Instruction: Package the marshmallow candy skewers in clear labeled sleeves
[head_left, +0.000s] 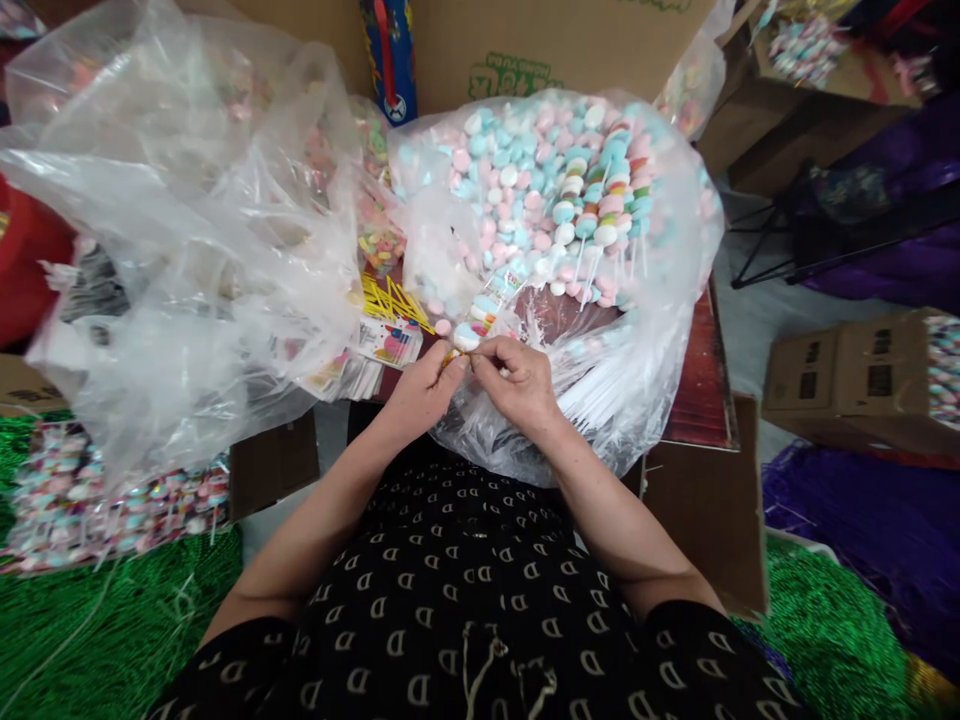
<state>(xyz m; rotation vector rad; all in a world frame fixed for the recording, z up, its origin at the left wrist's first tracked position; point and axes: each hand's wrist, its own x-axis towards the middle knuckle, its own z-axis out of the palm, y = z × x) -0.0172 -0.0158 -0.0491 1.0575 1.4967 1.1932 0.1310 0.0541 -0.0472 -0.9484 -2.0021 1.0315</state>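
Candy stack between both hands, lower end pinched

Left hand: thumb and fingers closed on lower end of wrapped candy stack. Right hand: thumb and forefinger pinched at same spot, fingertips nearly meeting. Small gold-yellow strip at left fingertips; whether wound round the neck, cannot tell.

Stack lies at near edge of big candy bag, tilted, far end pointing away and right. Candies already stacked and inside clear film; reads as a late stage for this piece, closing at the neck unfinished.

Done, by the look of it: threading of several candy skewers, on the loose candies, far right in bag; no closed necks made out there. Wrapped pieces fill a box, near left; more at right.

Left over: plenty of loose candies, white sticks near right, yellow ties and printed cards left of hands. Batch looks partway.
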